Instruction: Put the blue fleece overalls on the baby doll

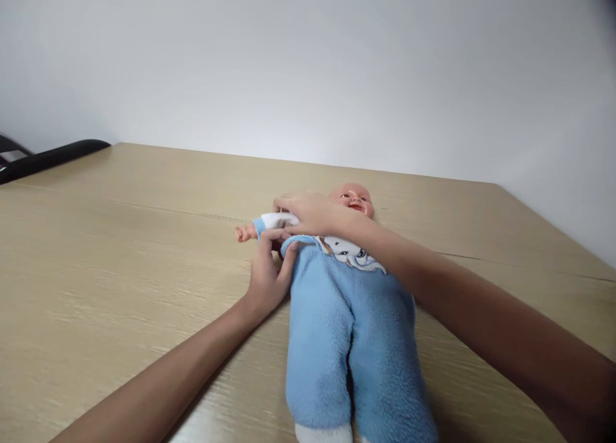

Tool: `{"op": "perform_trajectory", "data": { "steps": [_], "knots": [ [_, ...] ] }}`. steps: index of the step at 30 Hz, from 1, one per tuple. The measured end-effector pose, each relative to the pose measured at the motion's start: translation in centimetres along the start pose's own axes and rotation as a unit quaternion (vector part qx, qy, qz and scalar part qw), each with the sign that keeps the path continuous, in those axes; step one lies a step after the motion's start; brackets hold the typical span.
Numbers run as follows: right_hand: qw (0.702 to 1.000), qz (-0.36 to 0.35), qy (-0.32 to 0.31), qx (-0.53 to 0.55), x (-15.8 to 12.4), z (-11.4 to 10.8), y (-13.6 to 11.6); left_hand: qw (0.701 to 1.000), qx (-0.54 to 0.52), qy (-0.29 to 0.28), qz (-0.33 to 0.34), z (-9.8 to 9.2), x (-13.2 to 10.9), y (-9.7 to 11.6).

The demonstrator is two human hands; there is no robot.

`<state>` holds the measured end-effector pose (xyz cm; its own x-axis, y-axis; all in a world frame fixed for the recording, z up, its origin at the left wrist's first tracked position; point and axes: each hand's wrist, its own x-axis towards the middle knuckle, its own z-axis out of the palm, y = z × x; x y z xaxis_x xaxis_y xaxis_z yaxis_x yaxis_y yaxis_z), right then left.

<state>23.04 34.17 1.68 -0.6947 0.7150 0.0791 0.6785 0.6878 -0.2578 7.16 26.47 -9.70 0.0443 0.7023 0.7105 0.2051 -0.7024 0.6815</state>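
A baby doll (356, 196) lies on its back on the wooden table, head away from me. It wears blue fleece overalls (353, 321) with a white animal face on the bib, and a white sleeve (276, 220) with a blue cuff. My left hand (270, 266) pinches the edge of the overalls at the doll's side, thumb on the fabric. My right hand (312, 213) reaches across the doll's chest, with its fingers curled around the upper part of the sleeved arm. My right forearm covers part of the chest and the doll's other arm.
The light wooden table (120, 289) runs up to a plain white wall (298, 77). A black curved object (62, 154) stands at the table's far left edge. Thin seams cross the tabletop.
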Motion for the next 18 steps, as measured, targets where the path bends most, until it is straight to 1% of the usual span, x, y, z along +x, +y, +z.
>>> {"op": "perform_trajectory", "data": {
  "steps": [3, 5, 8, 11, 13, 14, 16, 18],
  "knots": [
    [0.988, 0.001, 0.138, 0.07, -2.0, -0.3, 1.1, 0.999, -0.003, 0.009, 0.051, -0.1, -0.1, 0.0],
    [0.974, 0.011, 0.181, 0.139, -3.1, -0.2, 1.8, 0.994, 0.017, 0.026, 0.101, -0.3, -0.1, -0.1],
    [0.96, 0.029, 0.178, 0.214, -4.0, 0.2, 2.4, 0.983, 0.038, 0.057, 0.169, -0.5, -0.2, -0.5],
    [0.964, 0.025, 0.162, 0.211, -4.2, 0.7, 2.2, 0.978, 0.007, 0.065, 0.199, -0.3, -0.2, -0.9],
    [0.968, 0.013, 0.158, 0.195, -4.2, 1.0, 1.9, 0.981, -0.045, 0.062, 0.177, -0.1, -0.2, -0.9],
    [0.969, 0.012, 0.159, 0.191, -4.3, 1.1, 1.8, 0.983, -0.08, 0.061, 0.151, 0.0, -0.2, -0.8],
    [0.969, 0.026, 0.165, 0.183, -4.5, 1.2, 1.5, 0.983, -0.153, 0.063, 0.078, 0.1, -0.1, -0.6],
    [0.968, 0.059, 0.171, 0.176, -5.0, 1.1, 1.3, 0.975, -0.216, 0.061, 0.002, 0.1, 0.0, -0.3]
  ]
}}
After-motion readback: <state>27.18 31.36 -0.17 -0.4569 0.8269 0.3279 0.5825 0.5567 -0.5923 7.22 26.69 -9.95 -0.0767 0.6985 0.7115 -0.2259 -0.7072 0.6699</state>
